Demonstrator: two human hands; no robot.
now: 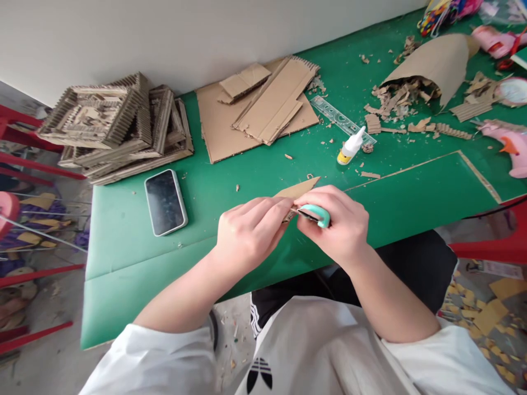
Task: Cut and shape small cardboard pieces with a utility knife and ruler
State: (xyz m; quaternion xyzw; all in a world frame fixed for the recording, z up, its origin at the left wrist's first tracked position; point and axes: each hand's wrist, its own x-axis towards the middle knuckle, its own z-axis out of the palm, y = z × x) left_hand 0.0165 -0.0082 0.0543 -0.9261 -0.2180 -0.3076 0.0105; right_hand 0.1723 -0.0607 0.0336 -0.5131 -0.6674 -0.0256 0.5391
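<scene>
My left hand (253,227) is closed on a piece of cardboard (297,189), whose pointed end sticks out beyond the fingers. In my right hand (340,222) is a mint-green utility knife (321,214), gripped with the fingers wrapped round it. The front of the knife meets the cardboard between my two hands, just above the green table (197,230). Most of the blade and the lower part of the cardboard are hidden by my fingers.
A phone (165,202) lies to the left, near stacked corrugated cardboard frames (94,118). Flat cardboard sheets (263,109), a clear ruler (335,115) and a white glue bottle (352,147) are beyond my hands. A cardboard cone (436,63), scraps and a pink glue gun (508,145) lie right.
</scene>
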